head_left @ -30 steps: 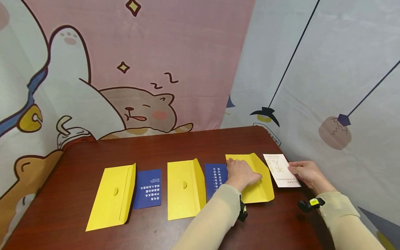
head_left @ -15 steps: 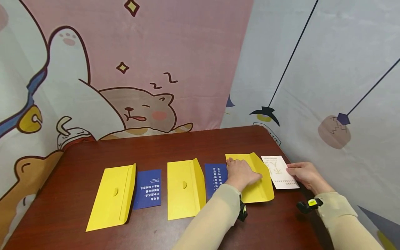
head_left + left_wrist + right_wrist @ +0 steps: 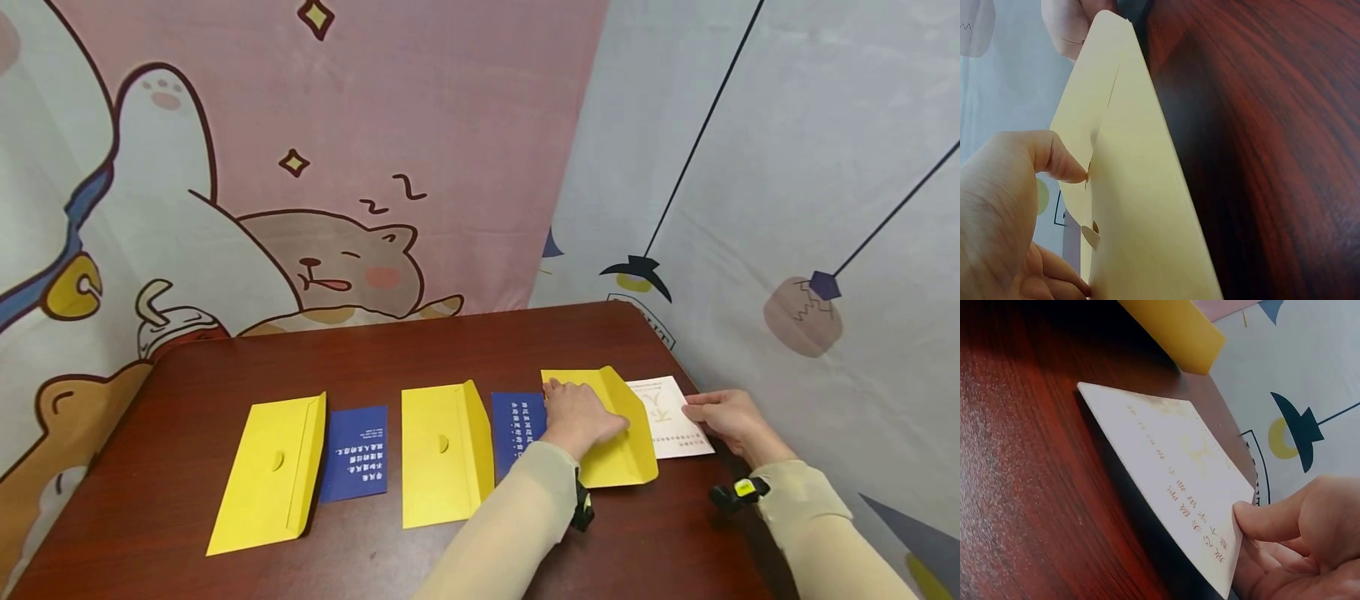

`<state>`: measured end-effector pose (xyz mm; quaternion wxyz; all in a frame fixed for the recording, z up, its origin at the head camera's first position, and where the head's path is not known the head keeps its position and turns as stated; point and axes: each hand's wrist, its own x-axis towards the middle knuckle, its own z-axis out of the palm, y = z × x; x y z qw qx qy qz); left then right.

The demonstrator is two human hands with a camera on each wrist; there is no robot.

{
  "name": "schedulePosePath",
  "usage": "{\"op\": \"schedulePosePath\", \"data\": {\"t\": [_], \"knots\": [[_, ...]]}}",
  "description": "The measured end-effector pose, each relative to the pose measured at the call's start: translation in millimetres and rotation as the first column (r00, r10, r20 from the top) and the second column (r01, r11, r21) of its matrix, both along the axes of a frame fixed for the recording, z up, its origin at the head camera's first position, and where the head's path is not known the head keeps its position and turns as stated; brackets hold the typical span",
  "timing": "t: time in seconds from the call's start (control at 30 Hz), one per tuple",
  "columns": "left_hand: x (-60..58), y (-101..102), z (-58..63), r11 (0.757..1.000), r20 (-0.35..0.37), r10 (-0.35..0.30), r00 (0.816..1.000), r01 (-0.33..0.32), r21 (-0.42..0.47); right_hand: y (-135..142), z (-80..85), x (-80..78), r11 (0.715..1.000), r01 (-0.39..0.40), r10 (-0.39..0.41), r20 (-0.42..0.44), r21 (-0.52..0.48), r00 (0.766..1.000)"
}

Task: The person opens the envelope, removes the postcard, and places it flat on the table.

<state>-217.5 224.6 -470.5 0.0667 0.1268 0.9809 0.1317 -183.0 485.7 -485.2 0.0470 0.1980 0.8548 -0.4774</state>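
My left hand (image 3: 581, 421) presses on the rightmost yellow envelope (image 3: 617, 454), thumb and fingers spread across its face. In the left wrist view, the thumb (image 3: 1063, 165) touches the paper beside the half-round tab (image 3: 1091, 237). The envelope's flap (image 3: 632, 412) lies unfolded toward the right. A white card (image 3: 675, 425) with gold and small printed writing is pinched at its right edge by my right hand (image 3: 735, 423). From the head view the flap overlaps the card's left edge; from the right wrist view the card (image 3: 1160, 456) tilts above the table, a gap between it and the yellow paper.
Two more yellow envelopes, one at the left (image 3: 262, 475) and one in the middle (image 3: 431, 467), lie on the brown table (image 3: 360, 358). A blue card (image 3: 356, 458) lies between them, another blue card (image 3: 513, 425) partly under my left forearm. Cartoon-printed cloth (image 3: 480, 167) hangs behind.
My right hand has moved the white card slightly left, up to the open flap of the envelope. The left hand stays where it was.
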Motion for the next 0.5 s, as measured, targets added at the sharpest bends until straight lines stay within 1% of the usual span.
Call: {"op": "schedulePosePath", "data": {"t": [0.17,0.27,0.37,0.5], "knots": [[0.8,-0.7,1.2,1.0,-0.008,-0.005,1.0,0.005,-0.014,-3.8,1.0,0.3,0.994,0.039,-0.036,-0.03,0.098,0.999],[0.9,-0.5,1.4,1.0,-0.005,-0.006,1.0,0.005,-0.025,-9.6,4.1,3.1,0.981,0.071,-0.061,-0.056,0.182,0.997],[1.0,-0.2,1.0,0.999,0.0,-0.006,1.0,0.006,-0.034,-15.7,7.7,5.9,0.959,0.098,-0.077,-0.088,0.267,0.993],[0.9,0.1,0.1,0.999,0.007,-0.011,1.0,0.011,-0.043,-22.5,10.5,8.3,0.915,0.122,-0.071,-0.145,0.385,0.987]]}}
